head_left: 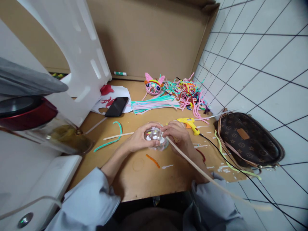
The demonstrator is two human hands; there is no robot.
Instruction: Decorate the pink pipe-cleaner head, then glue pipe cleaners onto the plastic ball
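Near the middle of the table, my left hand is wrapped round a clear, shiny ball with small coloured and white patches showing through it. My right hand pinches a cream pipe cleaner against the ball's right side. Its long free end sweeps down to the lower right. The exact contact between stem and ball is hidden by my fingers. Just beyond my right hand lies a yellow glue gun. An orange pipe cleaner piece rests in front of the ball, and a teal one curves left of my left hand.
At the back sit a pink-eared pipe cleaner figure, a bundle of pink and teal stems and a tangled heap. A black phone lies left. A brown handbag and black cord are right; a glass kettle stands left.
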